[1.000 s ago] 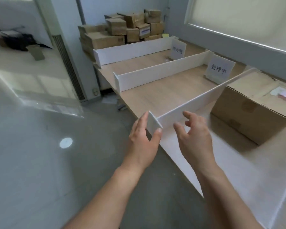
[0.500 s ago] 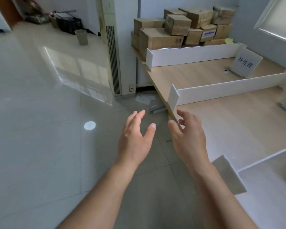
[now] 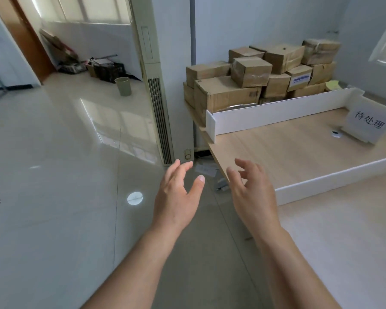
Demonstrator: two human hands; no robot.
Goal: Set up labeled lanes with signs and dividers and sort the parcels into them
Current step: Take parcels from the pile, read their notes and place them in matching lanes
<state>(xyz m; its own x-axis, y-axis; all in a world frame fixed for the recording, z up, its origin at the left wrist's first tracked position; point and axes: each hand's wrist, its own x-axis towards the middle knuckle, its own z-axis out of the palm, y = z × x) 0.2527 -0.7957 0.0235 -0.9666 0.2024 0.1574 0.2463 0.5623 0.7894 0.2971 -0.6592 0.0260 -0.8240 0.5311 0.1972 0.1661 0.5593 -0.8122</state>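
Head view: both hands are held out in front of the table's near edge and hold nothing. The left hand (image 3: 176, 198) has its fingers straight and slightly spread, thumb apart, over the floor (image 3: 54, 197). The right hand (image 3: 252, 192) is released too, fingers loosely bent, in front of the table (image 3: 276, 150) corner and the near end of the near divider (image 3: 334, 186).

That white divider runs along the table from the right hand toward the right edge of the view. The far divider (image 3: 276, 112) stands upright across the table farther back, its left end folded at the table's edge. Between the two lies a bare lane of wood, with a sign (image 3: 369, 124) bearing dark characters standing tilted at its right end and a small round object (image 3: 336, 133) just beside it.

The parcels (image 3: 250, 72), brown cardboard boxes, are piled behind the far divider against the wall, outside the lane.

On the floor, well apart, stand a tall white unit (image 3: 158, 97) and a green bin (image 3: 122, 85)
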